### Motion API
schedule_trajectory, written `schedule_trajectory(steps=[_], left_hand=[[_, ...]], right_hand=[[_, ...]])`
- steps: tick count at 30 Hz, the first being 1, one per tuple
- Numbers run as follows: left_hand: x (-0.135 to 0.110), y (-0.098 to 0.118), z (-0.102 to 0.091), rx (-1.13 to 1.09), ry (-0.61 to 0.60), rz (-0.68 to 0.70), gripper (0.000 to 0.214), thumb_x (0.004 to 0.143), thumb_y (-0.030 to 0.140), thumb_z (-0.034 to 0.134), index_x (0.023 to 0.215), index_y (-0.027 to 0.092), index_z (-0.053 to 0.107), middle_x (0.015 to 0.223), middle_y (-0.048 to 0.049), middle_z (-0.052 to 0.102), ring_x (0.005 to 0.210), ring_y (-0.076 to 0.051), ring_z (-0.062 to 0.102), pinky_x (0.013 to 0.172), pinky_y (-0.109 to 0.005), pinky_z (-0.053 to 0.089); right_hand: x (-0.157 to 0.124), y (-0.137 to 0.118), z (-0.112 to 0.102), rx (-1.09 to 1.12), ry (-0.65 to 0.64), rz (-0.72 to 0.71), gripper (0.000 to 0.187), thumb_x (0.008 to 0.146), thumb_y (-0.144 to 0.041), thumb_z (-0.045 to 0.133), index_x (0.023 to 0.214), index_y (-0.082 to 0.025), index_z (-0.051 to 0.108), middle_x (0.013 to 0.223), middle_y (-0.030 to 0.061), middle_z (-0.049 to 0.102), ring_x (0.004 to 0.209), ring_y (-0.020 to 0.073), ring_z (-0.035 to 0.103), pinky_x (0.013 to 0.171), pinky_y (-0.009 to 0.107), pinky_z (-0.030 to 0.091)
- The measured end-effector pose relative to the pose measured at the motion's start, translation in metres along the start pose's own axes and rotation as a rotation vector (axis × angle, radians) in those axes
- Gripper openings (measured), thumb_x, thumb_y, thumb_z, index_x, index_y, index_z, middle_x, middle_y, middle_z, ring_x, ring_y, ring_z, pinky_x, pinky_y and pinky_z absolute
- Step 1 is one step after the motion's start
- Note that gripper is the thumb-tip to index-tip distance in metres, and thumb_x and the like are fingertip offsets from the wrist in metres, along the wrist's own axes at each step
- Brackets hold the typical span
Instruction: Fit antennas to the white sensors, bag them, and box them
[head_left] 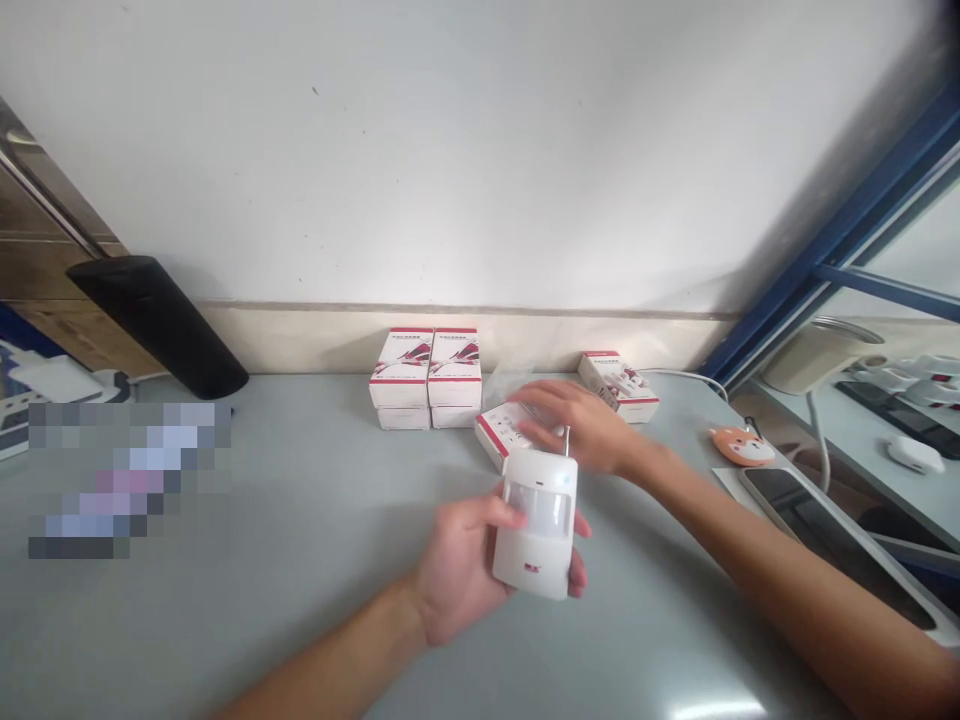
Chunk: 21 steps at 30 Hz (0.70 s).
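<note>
Holds a white sensor (534,560) in the left hand (465,560) above a grey tabletop (300,620), gripping with the thumb across the front and the other fingers wrapped behind to show at the right edge. Turns the sensor's face to the camera, long axis running roughly away from the body, with a short metal antenna (567,441) pointing toward the white wall (450,150). Places the right hand (577,420) over a small red-and-white box (495,435), just beyond the sensor's top edge and slightly to its left. Brings the right hand far nearer to the box than the left, with the box to the left of the right palm and partly under the bent, blurred fingers. Cannot tell gripping from mere covering there, nor make out the box's full length beneath the hand. Shows also, close to the wall, stacked boxes (401,390) left of the small box and another box (637,410) behind the right hand. Includes a phone (832,540) and an orange animal-faced case (742,448) farther right, beyond the right forearm
</note>
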<state>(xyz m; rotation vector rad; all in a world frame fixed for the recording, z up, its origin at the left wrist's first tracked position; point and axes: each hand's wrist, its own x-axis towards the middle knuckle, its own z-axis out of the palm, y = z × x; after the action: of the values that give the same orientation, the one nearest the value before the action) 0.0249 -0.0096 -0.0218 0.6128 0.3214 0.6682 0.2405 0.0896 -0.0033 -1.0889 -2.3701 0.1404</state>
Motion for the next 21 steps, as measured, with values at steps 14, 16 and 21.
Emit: schedule_trajectory(steps=[14, 16, 21], left_hand=[[0.006, 0.016, -0.007, -0.065, 0.152, -0.021, 0.050, 0.100, 0.033, 0.047, 0.143, 0.011, 0.061, 0.129, -0.0207, 0.072, 0.111, -0.036, 0.070, 0.108, -0.053, 0.041], [0.006, 0.017, -0.005, -0.031, 0.152, -0.032, 0.048, 0.101, 0.032, 0.047, 0.141, 0.010, 0.063, 0.127, -0.0202, 0.073, 0.111, -0.036, 0.071, 0.106, -0.051, 0.042], [0.006, 0.016, 0.003, 0.032, 0.170, -0.043, 0.046, 0.100, 0.034, 0.047, 0.133, 0.010, 0.068, 0.123, -0.0197, 0.075, 0.102, -0.032, 0.071, 0.100, -0.047, 0.045]], right_hand=[[-0.035, -0.026, -0.020, 0.735, 0.064, 0.610, 0.050, 0.105, -0.066, 0.045, 0.094, -0.025, 0.072, 0.071, -0.0007, 0.060, 0.060, 0.0157, 0.050, 0.056, 0.030, 0.040], [-0.035, -0.031, -0.016, 0.891, -0.003, 0.679, 0.053, 0.103, -0.068, 0.049, 0.083, -0.023, 0.068, 0.063, -0.0036, 0.047, 0.057, 0.0133, 0.040, 0.054, 0.029, 0.032], [-0.038, -0.035, -0.008, 1.016, 0.138, 0.742, 0.046, 0.098, -0.065, 0.061, 0.082, -0.023, 0.070, 0.063, -0.0046, 0.038, 0.059, 0.0127, 0.033, 0.054, 0.029, 0.026]])
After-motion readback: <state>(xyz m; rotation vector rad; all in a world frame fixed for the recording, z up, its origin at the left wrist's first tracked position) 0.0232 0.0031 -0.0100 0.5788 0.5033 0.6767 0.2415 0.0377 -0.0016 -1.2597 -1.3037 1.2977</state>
